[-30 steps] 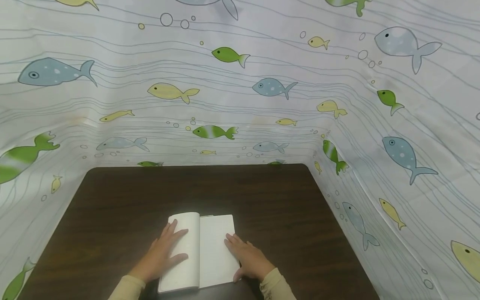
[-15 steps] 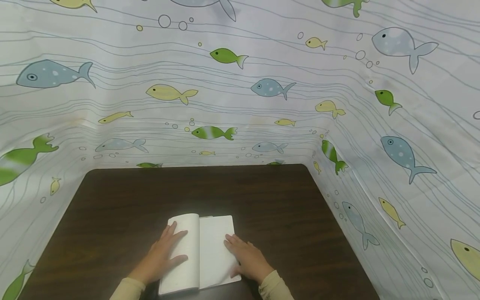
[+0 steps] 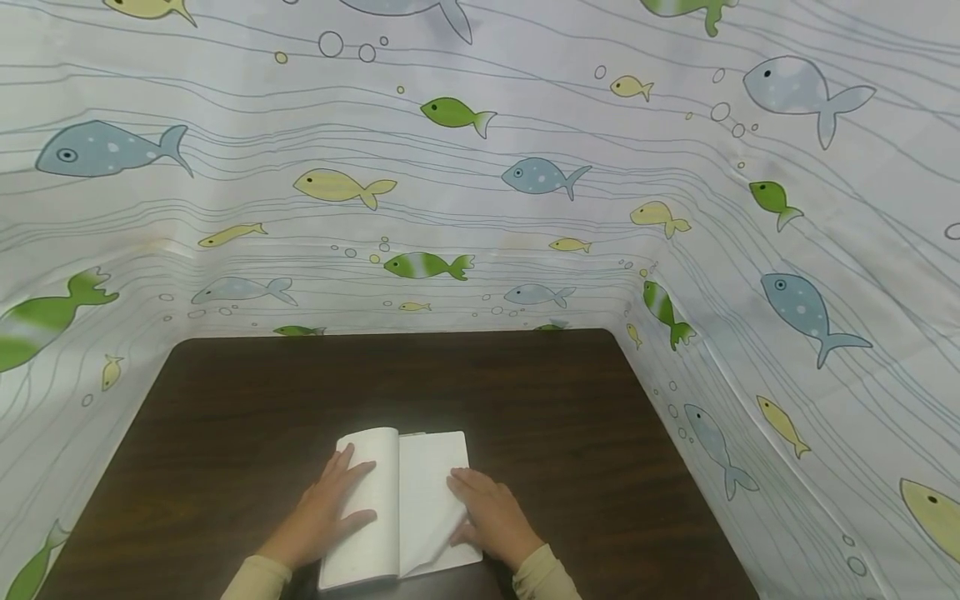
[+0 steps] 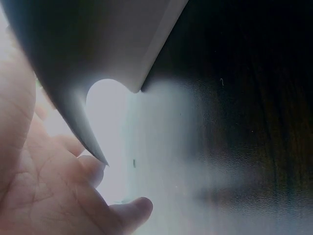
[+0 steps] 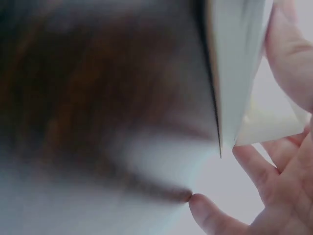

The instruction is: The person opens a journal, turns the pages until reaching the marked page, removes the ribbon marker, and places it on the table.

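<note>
A notebook (image 3: pixel 360 508) lies spread on the dark table, its white pages facing up. My left hand (image 3: pixel 322 508) rests on the left-hand pages with fingers and thumb spread. In the left wrist view the left hand (image 4: pixel 54 181) lies along the notebook's curved outer edge. At the right edge my right hand (image 3: pixel 495 517) pinches a page (image 3: pixel 431 504), whose lower corner is raised and folded inward by the thumb. The right wrist view has this lifted page (image 5: pixel 269 129) between the thumb and fingers of the right hand (image 5: pixel 283 191).
The brown wood-grain table (image 3: pixel 247 400) extends behind and to both sides of the notebook. A white curtain (image 3: pixel 465 217) printed with fish surrounds the table at the back and sides.
The right thumb has moved inward from the notebook's lower right edge, raising the page's corner toward the left. The right fingers have drawn closer together. The left hand stays in place.
</note>
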A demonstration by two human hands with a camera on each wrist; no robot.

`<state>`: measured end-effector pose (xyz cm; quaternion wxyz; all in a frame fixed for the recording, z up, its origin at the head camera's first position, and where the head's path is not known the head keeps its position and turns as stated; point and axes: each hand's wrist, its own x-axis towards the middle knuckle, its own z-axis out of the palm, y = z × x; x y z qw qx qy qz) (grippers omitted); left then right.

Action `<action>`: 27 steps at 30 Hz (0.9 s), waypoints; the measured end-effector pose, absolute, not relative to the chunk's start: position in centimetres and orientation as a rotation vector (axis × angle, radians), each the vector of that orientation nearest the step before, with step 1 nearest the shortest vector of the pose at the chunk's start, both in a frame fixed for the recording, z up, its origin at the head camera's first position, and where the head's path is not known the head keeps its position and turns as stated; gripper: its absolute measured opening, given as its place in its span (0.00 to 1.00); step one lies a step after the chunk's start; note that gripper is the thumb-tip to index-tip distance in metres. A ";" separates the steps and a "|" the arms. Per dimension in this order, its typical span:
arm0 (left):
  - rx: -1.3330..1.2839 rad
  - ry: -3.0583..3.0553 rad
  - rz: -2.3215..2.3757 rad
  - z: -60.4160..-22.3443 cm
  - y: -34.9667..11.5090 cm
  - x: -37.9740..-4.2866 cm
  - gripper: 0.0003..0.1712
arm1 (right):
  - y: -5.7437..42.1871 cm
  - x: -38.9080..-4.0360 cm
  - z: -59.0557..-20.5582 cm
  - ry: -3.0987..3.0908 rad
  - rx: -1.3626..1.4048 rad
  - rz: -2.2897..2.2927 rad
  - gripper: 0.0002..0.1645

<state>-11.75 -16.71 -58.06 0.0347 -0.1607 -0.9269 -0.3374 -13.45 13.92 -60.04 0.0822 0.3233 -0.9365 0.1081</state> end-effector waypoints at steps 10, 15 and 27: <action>-0.526 -2.821 -1.051 -58.2 -16.7 -11.9 0.36 | 13.2 -14.0 -60.8 -2.832 0.845 0.517 0.65; -0.529 -2.825 -1.049 -58.2 -16.7 -11.9 0.36 | 12.9 -13.9 -60.4 -2.891 0.818 0.583 0.63; -0.528 -2.826 -1.066 -58.0 -16.6 -11.9 0.36 | 11.2 -13.6 -59.3 -2.820 1.129 0.740 0.42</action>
